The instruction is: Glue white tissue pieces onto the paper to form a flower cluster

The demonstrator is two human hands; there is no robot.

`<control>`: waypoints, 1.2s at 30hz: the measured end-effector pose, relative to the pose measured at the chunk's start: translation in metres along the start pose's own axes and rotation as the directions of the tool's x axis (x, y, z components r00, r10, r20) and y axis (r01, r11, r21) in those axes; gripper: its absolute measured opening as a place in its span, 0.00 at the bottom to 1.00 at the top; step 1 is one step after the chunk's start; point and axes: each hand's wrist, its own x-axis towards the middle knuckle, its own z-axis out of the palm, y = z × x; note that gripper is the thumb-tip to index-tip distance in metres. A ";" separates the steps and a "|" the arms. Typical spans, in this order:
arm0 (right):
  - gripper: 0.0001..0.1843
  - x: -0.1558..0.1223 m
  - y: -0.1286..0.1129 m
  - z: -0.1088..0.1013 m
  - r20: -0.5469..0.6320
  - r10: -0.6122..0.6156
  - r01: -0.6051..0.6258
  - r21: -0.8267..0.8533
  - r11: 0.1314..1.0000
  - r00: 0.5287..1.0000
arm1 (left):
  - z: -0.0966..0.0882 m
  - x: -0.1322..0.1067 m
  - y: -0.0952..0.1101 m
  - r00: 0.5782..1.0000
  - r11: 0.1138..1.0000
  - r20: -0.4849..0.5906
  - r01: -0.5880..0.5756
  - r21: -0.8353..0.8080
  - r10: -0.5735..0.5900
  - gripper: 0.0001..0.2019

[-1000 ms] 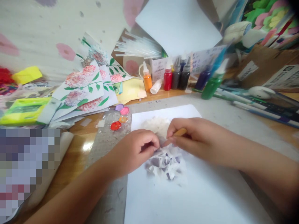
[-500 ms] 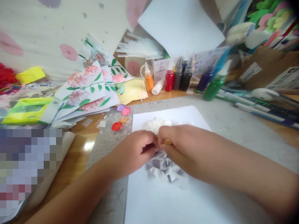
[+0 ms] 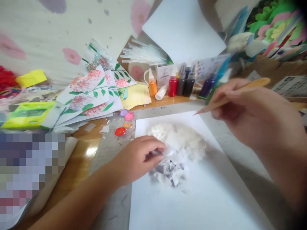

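Note:
On the white sheet (image 3: pixel 192 198) lies a raised cluster of white crumpled paper pieces (image 3: pixel 171 171), greyish in its folds. Above it spreads a fluffy cream-white mass (image 3: pixel 189 137), blurred at its edges. My left hand (image 3: pixel 144 156) rests at the left of the cluster, thumb and fingers pinched together on a thin white paper piece (image 3: pixel 169 150). My right hand (image 3: pixel 242 111) is raised at the right, closed around a wooden stick (image 3: pixel 257 83). The stick's pointed, reddish tip aims down-left over the sheet's upper edge; its other end is thicker and rounded.
A clear palette (image 3: pixel 115 123) with red, pink, purple and orange paint lies left of the sheet. Behind stand an orange paint bottle (image 3: pixel 152 86), a red one (image 3: pixel 172 85) and several dark ones. Flower paintings (image 3: pixel 88 92) lie at the left, a cardboard box (image 3: pixel 271 70) at the right.
My right hand has moved up and right, away from my left hand, carrying the wooden stick. The cream-white mass is now uncovered. My left hand has stayed nearly in place.

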 end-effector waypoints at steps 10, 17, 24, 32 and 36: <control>0.08 -0.017 0.005 0.015 0.264 -0.105 0.243 -0.571 0.784 0.959 | -0.001 0.000 0.001 0.994 0.991 0.057 -0.094 0.099 0.088 0.10; 0.05 -0.019 0.005 0.029 0.578 -0.015 0.390 -0.531 0.752 0.816 | -0.002 -0.003 0.005 0.993 0.978 0.092 -0.092 0.189 0.076 0.09; 0.05 -0.027 0.010 0.037 0.477 0.059 0.250 -0.557 0.792 0.877 | -0.002 -0.008 0.007 0.986 0.943 0.086 -0.160 0.291 0.141 0.08; 0.08 -0.031 0.028 0.035 0.567 0.044 0.330 -0.539 0.775 0.823 | -0.006 -0.007 0.008 0.983 0.932 0.121 -0.169 0.320 0.137 0.07; 0.06 -0.024 0.020 0.033 0.532 -0.103 0.404 -0.488 0.774 0.841 | -0.005 -0.008 0.008 0.981 0.924 0.120 -0.187 0.335 0.155 0.08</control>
